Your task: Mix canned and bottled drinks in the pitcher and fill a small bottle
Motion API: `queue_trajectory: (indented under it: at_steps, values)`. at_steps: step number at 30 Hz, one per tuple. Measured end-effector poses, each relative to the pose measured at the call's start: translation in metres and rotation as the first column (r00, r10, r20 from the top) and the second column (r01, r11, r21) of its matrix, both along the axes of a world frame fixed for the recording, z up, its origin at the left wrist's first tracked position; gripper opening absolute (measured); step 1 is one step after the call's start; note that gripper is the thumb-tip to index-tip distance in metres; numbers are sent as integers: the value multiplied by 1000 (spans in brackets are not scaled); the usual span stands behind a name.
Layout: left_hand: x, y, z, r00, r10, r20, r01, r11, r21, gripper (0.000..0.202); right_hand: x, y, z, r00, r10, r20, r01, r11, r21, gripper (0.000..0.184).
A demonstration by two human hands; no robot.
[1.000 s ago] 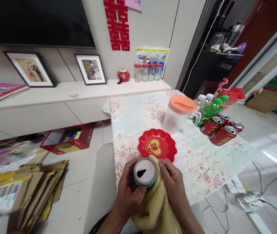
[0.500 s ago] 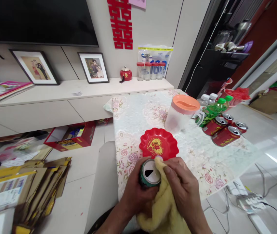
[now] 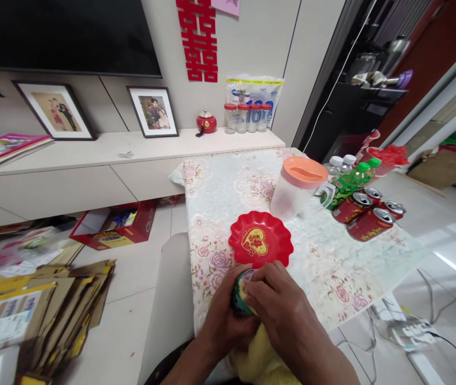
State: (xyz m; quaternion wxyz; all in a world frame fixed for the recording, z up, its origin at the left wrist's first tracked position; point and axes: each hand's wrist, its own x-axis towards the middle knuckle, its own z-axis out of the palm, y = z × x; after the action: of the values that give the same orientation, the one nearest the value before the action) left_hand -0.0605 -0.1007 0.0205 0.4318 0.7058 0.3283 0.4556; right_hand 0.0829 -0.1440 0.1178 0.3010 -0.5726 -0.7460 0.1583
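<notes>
My left hand is wrapped round a green drink can, held upright near the table's front edge. Over the can's top, my right hand presses a yellow cloth with closed fingers; most of the cloth hangs down below both hands. The can's opening is hidden under the fingers and cloth. Just beyond the hands lies a red scalloped plate with a gold heart design.
A clear pitcher with an orange lid stands behind the plate. Several red cans and green-capped bottles are at the right. The table has a flowered cloth. Flattened cardboard and a red box lie on the floor.
My right hand has moved left onto the can's top, bringing the cloth with it. The can's opening, visible before, is now covered. My left hand keeps its hold.
</notes>
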Motion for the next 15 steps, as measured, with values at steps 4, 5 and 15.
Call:
queue_trajectory:
  at_steps: [4,5,15]
  values:
    - [-1,0,2,999,-41,31,43,998,-43,69,17,-5,9,993,119,14,-118,993,-26,17]
    - [0,0,3,998,-46,39,49,997,-67,71,21,-6,9,992,124,2,-124,992,-24,16]
    - [12,4,27,951,-85,298,155,963,-220,66,26,8,-21,876,-262,-406,352,921,167,15]
